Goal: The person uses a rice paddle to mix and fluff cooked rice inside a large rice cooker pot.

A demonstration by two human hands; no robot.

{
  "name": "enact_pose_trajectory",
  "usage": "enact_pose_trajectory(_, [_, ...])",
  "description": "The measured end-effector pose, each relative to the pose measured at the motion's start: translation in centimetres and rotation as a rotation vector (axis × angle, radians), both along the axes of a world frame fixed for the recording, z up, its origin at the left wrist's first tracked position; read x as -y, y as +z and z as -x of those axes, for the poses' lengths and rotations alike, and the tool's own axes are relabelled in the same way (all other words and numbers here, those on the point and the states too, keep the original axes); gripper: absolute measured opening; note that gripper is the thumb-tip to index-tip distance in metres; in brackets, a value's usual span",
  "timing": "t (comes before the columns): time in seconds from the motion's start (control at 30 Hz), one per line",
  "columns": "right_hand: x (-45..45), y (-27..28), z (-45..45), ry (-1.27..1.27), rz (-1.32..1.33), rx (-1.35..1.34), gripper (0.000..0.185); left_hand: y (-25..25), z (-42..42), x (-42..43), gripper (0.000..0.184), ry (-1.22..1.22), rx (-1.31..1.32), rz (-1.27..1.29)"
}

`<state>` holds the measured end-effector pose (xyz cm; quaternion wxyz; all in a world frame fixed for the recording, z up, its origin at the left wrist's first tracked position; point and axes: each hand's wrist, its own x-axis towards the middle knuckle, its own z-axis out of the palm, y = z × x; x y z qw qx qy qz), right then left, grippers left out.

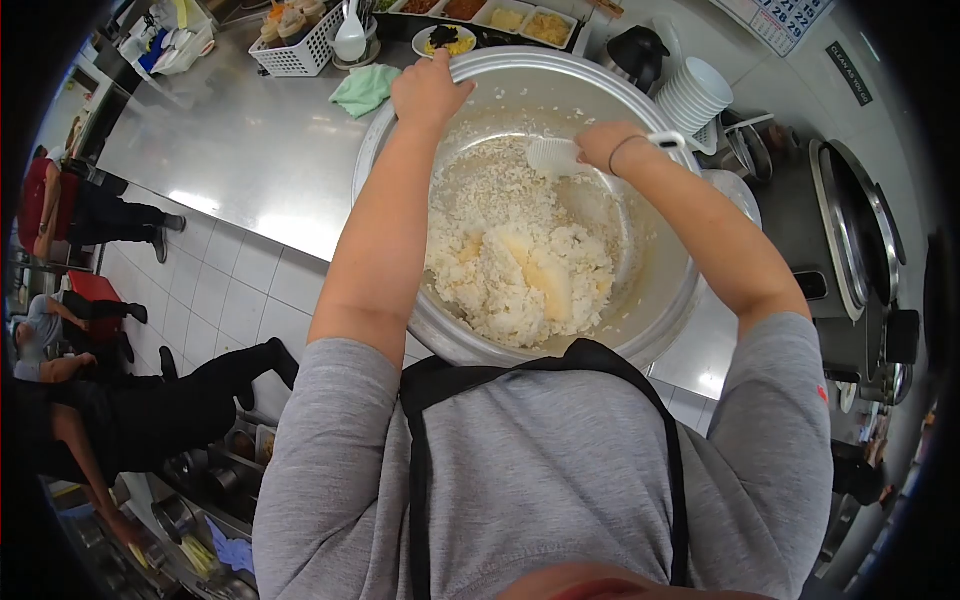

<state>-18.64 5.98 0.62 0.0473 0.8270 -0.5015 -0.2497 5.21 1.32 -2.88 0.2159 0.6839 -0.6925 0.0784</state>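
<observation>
Gripping a white paddle (553, 157): right fingers (597, 143) (curled closed).

Green cloth (364, 90) on steel counter (240, 130); white basket (316, 52) nearby; calendar (778, 20) on wall (815, 105).

A commercial kitchen, shown by a long stainless steel counter (250, 120) at upper left, stacked white plates (697, 92) at upper right, a huge metal pot (650, 250) of rice (520, 270) and aproned workers.
</observation>
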Motion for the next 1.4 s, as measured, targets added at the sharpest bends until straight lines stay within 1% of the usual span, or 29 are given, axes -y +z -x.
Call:
enact_pose_trajectory(0.07, [-1.3,1.0,0.4,0.018,-0.157,-0.087,0.033,0.1,-0.1,-0.1,0.054,-0.006,-0.005,-0.012])
enact_pose_trajectory(0.1, [-1.5,1.3,0.8,0.018,-0.167,-0.086,0.033,0.0,-0.2,-0.1,0.054,-0.007,-0.004,-0.022])
enact_pose_trajectory(0.17, [-1.9,1.4,2.1,-0.008,-0.435,0.117,0.029,-0.3,-0.1,0.1,0.055,0.001,0.012,0.007])
enact_pose_trajectory(0.2, [-1.7,1.1,2.9,-0.012,-0.441,0.115,0.029,-0.5,-0.1,0.2,0.055,-0.002,0.009,0.000])
enact_pose_trajectory(0.27, [-0.4,0.4,5.1,-0.028,-0.360,-0.027,0.029,-0.6,-0.4,0.3,0.055,-0.026,-0.002,0.007])
enact_pose_trajectory(0.33, [-0.6,1.2,5.9,-0.045,-0.384,-0.058,0.026,-0.5,-0.3,0.2,0.056,-0.021,0.005,0.000])
enact_pose_trajectory(0.4, [-1.3,3.0,6.5,-0.042,-0.203,-0.177,0.025,-0.3,-0.3,0.3,0.056,-0.016,0.009,-0.008])
enact_pose_trajectory(0.43, [-1.5,3.3,6.4,-0.070,-0.194,-0.240,0.024,-0.3,-0.3,0.3,0.056,-0.016,0.010,-0.022])
enact_pose_trajectory(0.47, [-1.7,2.4,6.6,-0.069,-0.200,-0.241,0.024,-0.3,-0.3,0.2,0.055,-0.016,0.013,-0.034])
enact_pose_trajectory(0.53, [-2.3,0.5,6.7,-0.127,-0.500,-0.411,0.026,-0.1,-0.3,0.1,0.056,-0.020,0.003,-0.056])
enact_pose_trajectory(0.6, [-5.6,-0.2,6.1,-0.065,-0.566,-0.291,0.025,0.7,-0.2,-0.3,0.056,-0.016,-0.016,-0.075])
enact_pose_trajectory(0.63, [-6.4,0.1,5.6,-0.061,-0.568,-0.296,0.025,1.4,0.1,-0.9,0.054,-0.017,-0.058,-0.084])
enact_pose_trajectory(0.7, [-7.2,1.7,5.1,-0.247,-0.667,-0.269,0.031,1.5,0.0,-1.4,0.051,-0.009,-0.102,-0.096])
enact_pose_trajectory(0.73, [-7.1,2.0,5.4,-0.249,-0.669,-0.267,0.031,1.3,0.0,-1.2,0.053,-0.014,-0.105,-0.070])
enact_pose_trajectory(0.8, [-6.5,2.9,6.6,0.110,-0.499,-0.348,0.034,0.9,0.2,-0.9,0.054,-0.023,-0.113,-0.047])
enact_pose_trajectory(0.83, [-5.6,3.7,6.5,0.109,-0.501,-0.348,0.034,0.8,0.1,-0.8,0.053,-0.030,-0.109,-0.031])
enact_pose_trajectory(0.9, [-3.9,5.6,6.1,0.059,-0.502,-0.628,0.033,0.5,0.0,-0.9,0.052,-0.036,-0.104,-0.021])
enact_pose_trajectory(0.93, [-3.9,6.6,6.0,0.059,-0.503,-0.628,0.033,0.7,0.0,-0.9,0.051,-0.032,-0.104,-0.032])
enact_pose_trajectory(1.0, [-4.1,8.0,6.1,-0.224,-0.616,-0.284,0.031,1.2,0.1,-1.1,0.050,-0.026,-0.105,-0.045])
enact_pose_trajectory(1.03, [-4.0,7.3,7.1,-0.179,-0.672,-0.142,0.031,1.5,0.1,-1.2,0.049,-0.032,-0.118,-0.077])
enact_pose_trajectory(1.07, [-4.0,6.9,7.3,-0.174,-0.676,-0.145,0.031,1.8,0.0,-1.4,0.048,-0.036,-0.132,-0.110])
enact_pose_trajectory(1.13, [-4.6,6.3,7.6,-0.278,-0.835,-0.016,0.033,2.1,-0.4,-1.2,0.048,-0.058,-0.142,-0.147])
enact_pose_trajectory(1.17, [-5.0,5.4,8.1,-0.274,-0.837,-0.019,0.033,2.2,-0.4,-1.2,0.048,-0.081,-0.155,-0.179])
enact_pose_trajectory(1.23, [-6.4,2.9,8.5,-0.336,-0.990,0.281,0.036,1.7,-0.7,-0.4,0.049,-0.090,-0.165,-0.186])
enact_pose_trajectory(1.3, [-8.3,1.2,6.5,-0.222,-0.961,0.389,0.035,1.7,-1.0,-0.5,0.050,-0.094,-0.176,-0.188])
enact_pose_trajectory(1.37, [-10.4,0.1,4.7,-0.298,-0.923,0.491,0.031,2.1,-0.8,-0.9,0.053,-0.102,-0.180,-0.225])
enact_pose_trajectory(1.4, [-11.4,-0.3,4.2,-0.299,-0.930,0.490,0.031,2.3,-0.8,-0.7,0.053,-0.101,-0.180,-0.232])
